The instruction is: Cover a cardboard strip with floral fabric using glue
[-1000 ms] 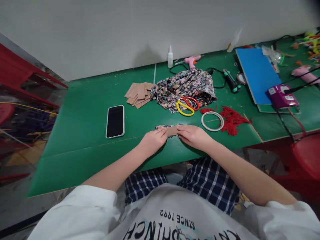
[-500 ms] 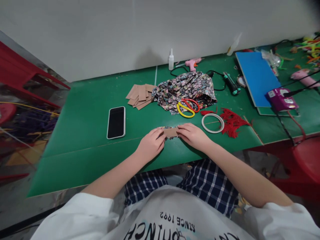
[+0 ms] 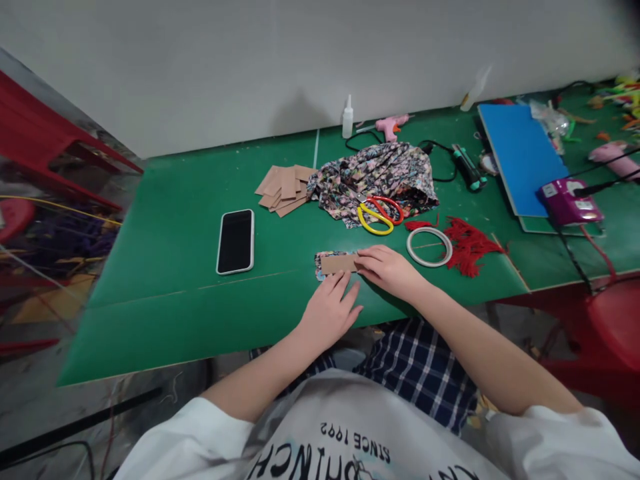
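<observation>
A brown cardboard strip (image 3: 336, 265) lies on a slightly larger piece of floral fabric (image 3: 319, 259), whose edge shows around its left end and far side. My right hand (image 3: 393, 271) has its fingers together on the right end of the strip, covering that end. Just in front of the strip is my left hand (image 3: 329, 312), fingers apart, with fingertips at the strip's near edge. Beyond my hands, scissors (image 3: 377, 218) with one yellow and one red handle rest on a crumpled floral cloth (image 3: 380, 177).
Left on the green table (image 3: 165, 233) lies a phone (image 3: 236, 242). Cardboard pieces (image 3: 286, 189) are piled behind. A tape roll (image 3: 410, 250) and red tassels (image 3: 467, 243) are at right. Further back are a white bottle (image 3: 348, 120), pink glue gun (image 3: 391, 127), cutter (image 3: 468, 168) and blue board (image 3: 520, 157).
My left hand has let go of the strip's left end and moved right and nearer to me, its fingers spreading. The strip's left end is now uncovered. My right hand has stayed nearly in place.
</observation>
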The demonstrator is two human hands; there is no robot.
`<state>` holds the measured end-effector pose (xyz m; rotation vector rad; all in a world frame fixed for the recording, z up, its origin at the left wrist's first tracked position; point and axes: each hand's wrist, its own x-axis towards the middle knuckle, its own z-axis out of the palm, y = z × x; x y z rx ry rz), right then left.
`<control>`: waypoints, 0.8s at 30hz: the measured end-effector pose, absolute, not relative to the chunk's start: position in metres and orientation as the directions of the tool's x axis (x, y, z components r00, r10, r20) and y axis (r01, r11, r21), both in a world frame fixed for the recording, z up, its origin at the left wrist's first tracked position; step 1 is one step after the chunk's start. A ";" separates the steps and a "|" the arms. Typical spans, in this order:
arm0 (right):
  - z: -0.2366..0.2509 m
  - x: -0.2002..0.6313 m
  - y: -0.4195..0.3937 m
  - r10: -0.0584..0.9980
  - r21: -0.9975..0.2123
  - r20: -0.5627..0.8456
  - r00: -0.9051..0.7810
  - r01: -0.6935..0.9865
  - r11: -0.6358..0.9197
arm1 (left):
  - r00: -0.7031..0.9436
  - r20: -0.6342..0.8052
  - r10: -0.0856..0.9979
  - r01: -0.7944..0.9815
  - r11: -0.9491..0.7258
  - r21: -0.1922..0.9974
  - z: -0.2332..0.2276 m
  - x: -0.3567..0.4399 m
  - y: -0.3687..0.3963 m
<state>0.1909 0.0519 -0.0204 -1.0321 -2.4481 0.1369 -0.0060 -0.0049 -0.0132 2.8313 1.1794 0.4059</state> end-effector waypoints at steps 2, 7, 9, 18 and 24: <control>-0.021 0.190 0.052 0.693 -0.262 0.396 -0.603 0.649 0.714 | 0.670 0.220 0.709 0.697 -0.703 0.143 -0.015 -0.005 -0.006; -0.021 0.190 0.053 0.692 -0.270 0.403 -0.599 0.645 0.715 | 0.664 0.222 0.714 0.699 -0.698 0.155 -0.016 -0.006 -0.005; -0.022 0.190 0.053 0.696 -0.280 0.402 -0.595 0.644 0.712 | 0.662 0.222 0.715 0.700 -0.697 0.158 -0.016 -0.006 -0.005; -0.019 0.189 0.053 0.694 -0.255 0.384 -0.609 0.652 0.714 | 0.655 0.265 0.708 0.684 -0.704 0.192 -0.012 -0.008 -0.002; -0.017 0.187 0.050 0.707 -0.246 0.365 -0.606 0.669 0.701 | 0.636 0.258 0.728 0.710 -0.682 0.176 -0.009 -0.023 0.022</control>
